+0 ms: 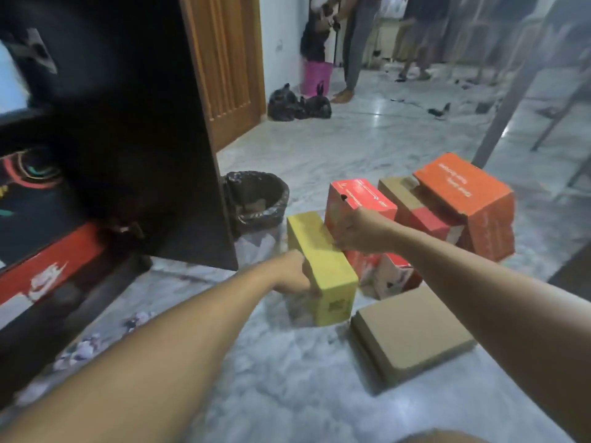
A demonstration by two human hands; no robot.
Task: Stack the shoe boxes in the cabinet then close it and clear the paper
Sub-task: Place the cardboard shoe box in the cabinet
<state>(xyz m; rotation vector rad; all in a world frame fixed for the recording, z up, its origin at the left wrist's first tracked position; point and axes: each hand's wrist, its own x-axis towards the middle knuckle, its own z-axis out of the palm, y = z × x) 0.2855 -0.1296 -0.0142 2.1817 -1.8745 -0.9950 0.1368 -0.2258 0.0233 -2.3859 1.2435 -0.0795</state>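
Now yellow shoe box [323, 266] between both hands' fingers [308, 282].

There is only one view, from a camera worn on the head of the person. It looks forward and down, over both forearms, which enter from the bottom edge and reach to the middle of the picture. The left hand [289, 271] and right hand [359, 233] are near the lens, so they look big, and the floor [287, 378] fills the lower half. The lens is wide: the cabinet door [134, 123] at the left leans and straight lines bend near the edges. The far room at the top is small and blurred. No second view shares the scene.
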